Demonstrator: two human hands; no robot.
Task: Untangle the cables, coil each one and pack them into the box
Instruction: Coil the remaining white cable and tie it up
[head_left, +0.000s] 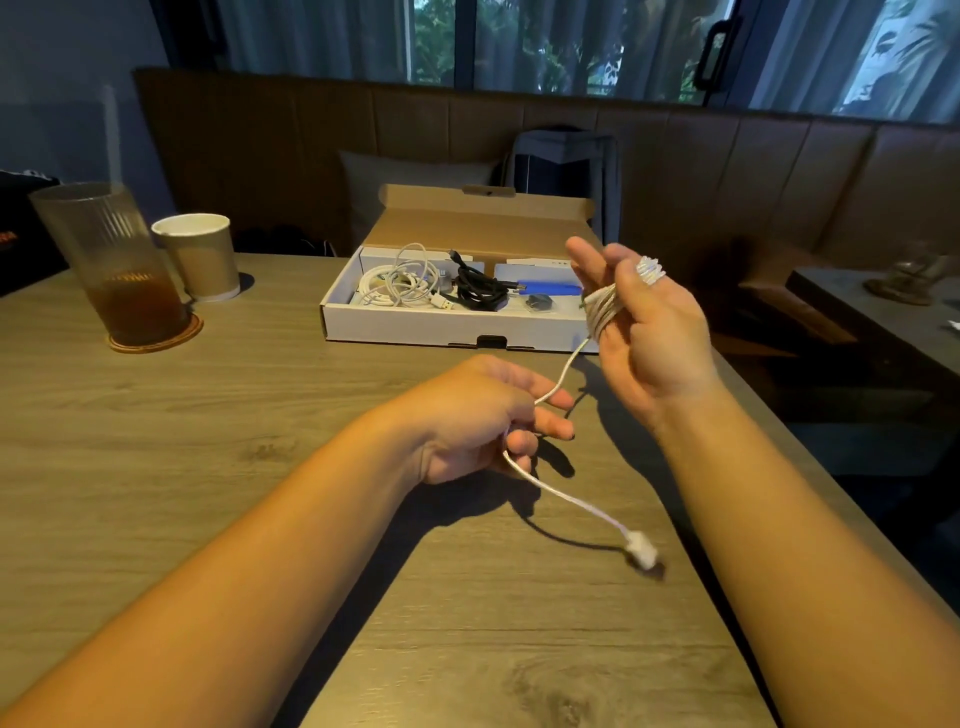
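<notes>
Now white cable (602, 307) in loops round R hand (647, 340), tail thru L hand (475, 415).

Wood-grain table (156, 467) stretching across foreground; brown padded bench (727, 171) running along back; sheer curtains (311, 36) hanging beside windows (550, 47); dim daylight filtering in.
</notes>
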